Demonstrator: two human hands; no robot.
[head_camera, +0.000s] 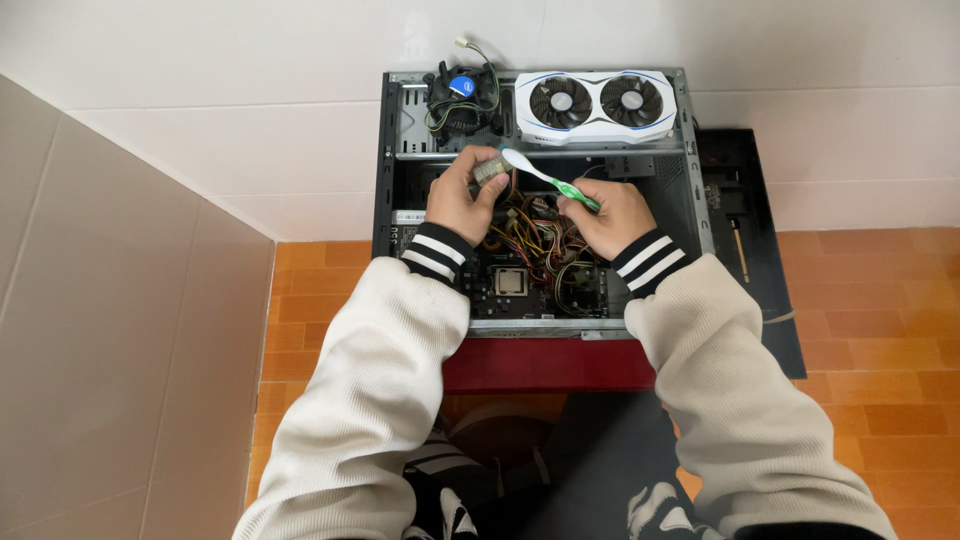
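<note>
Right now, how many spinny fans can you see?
3. Two sit side by side in the white graphics card lying on the computer case top edge. One is in the black cooler left of it, ringed by wires. More could hide inside the case.

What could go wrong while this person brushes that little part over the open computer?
Dust brushed off the small part in the left hand by the toothbrush in the right hand may fall into the open case, perhaps onto the bare processor. The hands work just above the tangled wires, so a sleeve could snag one. The graphics card rests on the case's far edge and might slip if bumped.
</note>
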